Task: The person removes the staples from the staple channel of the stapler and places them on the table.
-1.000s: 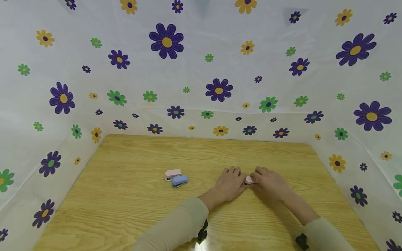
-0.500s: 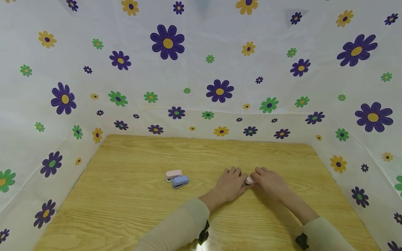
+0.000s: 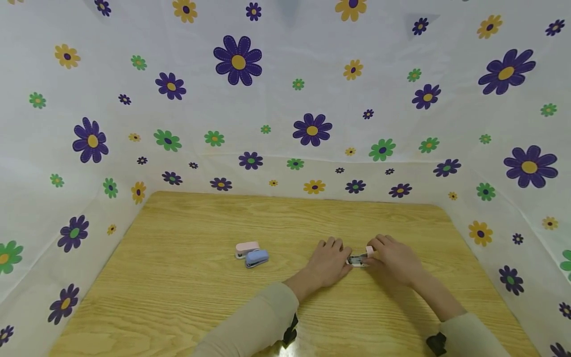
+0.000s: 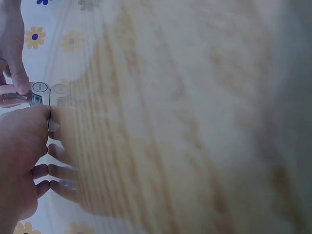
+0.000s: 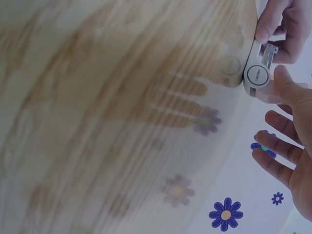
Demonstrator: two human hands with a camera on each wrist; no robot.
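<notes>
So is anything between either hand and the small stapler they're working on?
No. Both the left hand and right hand already touch the opened pink stapler. The two other staplers lie apart on the table.

Small pink stapler [image 3: 360, 258] lies hinged open on the table, metal showing.
</notes>
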